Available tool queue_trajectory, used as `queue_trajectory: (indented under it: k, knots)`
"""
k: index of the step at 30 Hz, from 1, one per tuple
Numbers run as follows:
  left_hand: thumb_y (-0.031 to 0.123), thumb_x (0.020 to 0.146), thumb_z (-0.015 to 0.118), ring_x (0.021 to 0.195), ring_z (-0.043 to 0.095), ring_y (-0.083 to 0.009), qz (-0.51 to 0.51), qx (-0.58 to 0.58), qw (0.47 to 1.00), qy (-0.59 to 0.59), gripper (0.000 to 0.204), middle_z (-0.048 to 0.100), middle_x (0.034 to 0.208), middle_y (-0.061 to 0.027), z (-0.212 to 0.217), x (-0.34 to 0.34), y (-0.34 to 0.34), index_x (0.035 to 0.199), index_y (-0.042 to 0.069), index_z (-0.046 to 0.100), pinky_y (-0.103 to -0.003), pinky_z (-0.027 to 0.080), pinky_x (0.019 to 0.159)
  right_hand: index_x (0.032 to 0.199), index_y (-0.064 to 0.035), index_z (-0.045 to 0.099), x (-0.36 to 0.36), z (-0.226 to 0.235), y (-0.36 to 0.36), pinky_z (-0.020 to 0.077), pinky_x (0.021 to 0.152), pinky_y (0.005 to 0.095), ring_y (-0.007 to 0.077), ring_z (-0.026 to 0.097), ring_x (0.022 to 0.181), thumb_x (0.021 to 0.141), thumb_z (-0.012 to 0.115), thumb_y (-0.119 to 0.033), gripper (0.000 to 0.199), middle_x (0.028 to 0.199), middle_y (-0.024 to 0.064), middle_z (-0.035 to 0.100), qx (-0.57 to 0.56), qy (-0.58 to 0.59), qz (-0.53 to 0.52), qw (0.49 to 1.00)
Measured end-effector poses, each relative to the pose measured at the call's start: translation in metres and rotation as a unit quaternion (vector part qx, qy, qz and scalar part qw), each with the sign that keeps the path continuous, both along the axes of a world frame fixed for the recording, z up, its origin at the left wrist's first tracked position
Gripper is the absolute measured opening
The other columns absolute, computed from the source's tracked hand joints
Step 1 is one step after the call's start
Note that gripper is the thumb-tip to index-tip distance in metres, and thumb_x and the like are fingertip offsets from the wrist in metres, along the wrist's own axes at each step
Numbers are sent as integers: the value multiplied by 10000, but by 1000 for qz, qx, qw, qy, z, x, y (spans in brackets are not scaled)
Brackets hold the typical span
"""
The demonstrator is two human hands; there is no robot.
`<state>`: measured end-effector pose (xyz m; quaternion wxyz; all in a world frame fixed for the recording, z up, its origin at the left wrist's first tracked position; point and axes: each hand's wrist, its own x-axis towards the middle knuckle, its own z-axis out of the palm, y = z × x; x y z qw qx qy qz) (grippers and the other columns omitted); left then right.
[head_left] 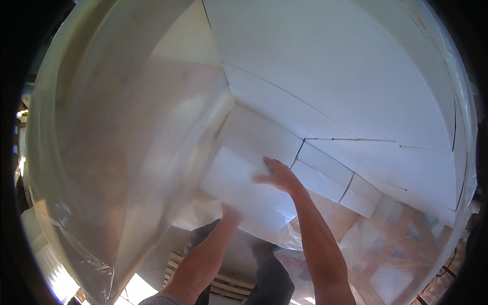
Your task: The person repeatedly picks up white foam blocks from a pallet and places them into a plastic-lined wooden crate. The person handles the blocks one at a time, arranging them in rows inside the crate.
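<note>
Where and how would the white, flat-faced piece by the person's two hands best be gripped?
Likely at its near edge, left hand and right hand coming from the person's side. The white piece shows a broad, flat face without a visible handle; that edge faces the legs, while white boxes lie to its right.

One wide fisheye view looks steeply down from the person's head, with the hands (280, 177) and white boxes (323, 178) close below. The forearms (324, 244) enter from the near side, left and right.
</note>
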<state>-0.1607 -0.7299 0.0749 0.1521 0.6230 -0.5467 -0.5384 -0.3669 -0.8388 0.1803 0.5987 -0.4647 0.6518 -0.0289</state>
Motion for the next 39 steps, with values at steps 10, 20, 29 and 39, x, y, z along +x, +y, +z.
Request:
queue_trajectory:
  k: [10,20,29,39]
  knots:
    - [162,742,707,994,611,-283,55,-122,991,5,389,651,1036,-127,16,-35,-81,1094,37,596,-364,474,845,1203,4,542,9,-29,-67,401,972,405,329,489,1183,730,692,-387,632,1254,175,541,-191,134,-24,972]
    - [229,761,702,1063,572,-267,-50,-72,996,17,438,616,1134,-125,14,-28,-81,1133,34,579,-370,440,915,1424,52,204,37,-78,200,381,1031,464,355,419,1258,908,511,-481,803,1404,265,333,80,-247,-767,586]
    - [441,923,426,1230,440,-285,-57,22,990,127,499,499,1325,-80,-22,10,-94,1290,109,484,-472,348,1025,1285,-109,478,40,-128,163,386,1004,458,237,476,1210,953,432,-412,453,1258,89,537,-176,-49,-467,865]
    - [418,921,427,1241,425,-322,206,187,900,336,479,487,1334,-91,-22,16,-120,1290,117,489,-537,333,1023,1296,-55,453,35,-113,140,425,965,398,239,513,1158,905,503,-281,454,1233,109,540,-85,-355,-750,551]
